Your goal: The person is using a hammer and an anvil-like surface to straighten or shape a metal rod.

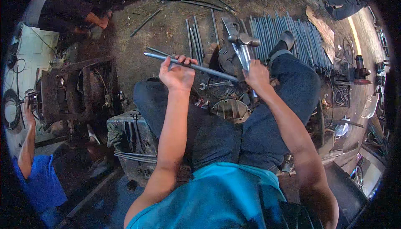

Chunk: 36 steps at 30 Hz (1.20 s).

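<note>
My left hand (177, 76), palm up, has its thumb and fingers around a grey metal rod (213, 71). The rod slants down to the right, its lower end close to my right hand (257, 78). That hand is wrapped round the shiny handle of a ball-peen hammer (244, 40), with the head raised above the fist. Beneath the hammer, a dark round metal piece (227, 60) sits on the ground. Between my legs lie a wrench (215, 85) and an oval metal casting (231, 110). What the rod's lower end touches is hard to make out.
Many metal rods (300, 41) lie side by side at the far right, beside a wooden board (321, 30). Several loose rods (194, 41) are scattered ahead. A heavy machine (79, 95) stands left, near a person in blue (39, 183). Another person's foot (98, 21) is at far left.
</note>
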Tool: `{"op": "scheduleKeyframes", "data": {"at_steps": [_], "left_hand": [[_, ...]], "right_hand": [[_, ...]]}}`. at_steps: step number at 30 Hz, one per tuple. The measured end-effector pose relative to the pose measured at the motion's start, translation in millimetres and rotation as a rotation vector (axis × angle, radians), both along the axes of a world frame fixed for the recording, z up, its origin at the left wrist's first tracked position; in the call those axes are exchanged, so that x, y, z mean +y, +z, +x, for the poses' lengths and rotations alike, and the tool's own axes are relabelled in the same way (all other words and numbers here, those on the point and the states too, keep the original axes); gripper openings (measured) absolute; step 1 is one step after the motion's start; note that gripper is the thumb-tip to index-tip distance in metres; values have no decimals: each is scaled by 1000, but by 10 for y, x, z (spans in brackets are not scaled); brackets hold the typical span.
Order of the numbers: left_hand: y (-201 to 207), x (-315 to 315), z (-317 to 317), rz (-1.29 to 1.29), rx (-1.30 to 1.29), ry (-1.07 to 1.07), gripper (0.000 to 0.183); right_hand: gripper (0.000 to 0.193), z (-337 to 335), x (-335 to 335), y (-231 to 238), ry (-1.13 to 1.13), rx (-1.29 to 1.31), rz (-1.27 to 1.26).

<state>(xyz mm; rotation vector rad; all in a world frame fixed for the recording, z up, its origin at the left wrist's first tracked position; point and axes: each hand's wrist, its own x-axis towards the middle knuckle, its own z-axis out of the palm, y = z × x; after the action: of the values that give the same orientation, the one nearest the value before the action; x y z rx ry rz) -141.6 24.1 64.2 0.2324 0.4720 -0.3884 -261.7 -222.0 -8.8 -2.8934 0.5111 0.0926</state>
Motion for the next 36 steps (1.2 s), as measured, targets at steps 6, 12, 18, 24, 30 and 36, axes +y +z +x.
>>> {"op": "scheduleKeyframes", "data": {"at_steps": [6, 12, 18, 24, 30, 36], "left_hand": [[54, -47, 2, 46, 42, 16, 27], [2, 157, 1, 27, 22, 32, 24], [5, 270, 22, 68, 84, 78, 23], [-59, 346, 58, 16, 54, 76, 23], [-56, 265, 74, 15, 44, 60, 23], [-85, 138, 62, 44, 64, 15, 23]], "right_hand": [[39, 0, 20, -110, 124, -10, 36], [34, 174, 189, -16, 188, -3, 105], [32, 114, 128, -44, 231, -27, 53], [33, 77, 113, -126, 250, -64, 33], [32, 47, 89, -190, 84, -283, 35], [31, 50, -66, -187, -42, -266, 93]]}}
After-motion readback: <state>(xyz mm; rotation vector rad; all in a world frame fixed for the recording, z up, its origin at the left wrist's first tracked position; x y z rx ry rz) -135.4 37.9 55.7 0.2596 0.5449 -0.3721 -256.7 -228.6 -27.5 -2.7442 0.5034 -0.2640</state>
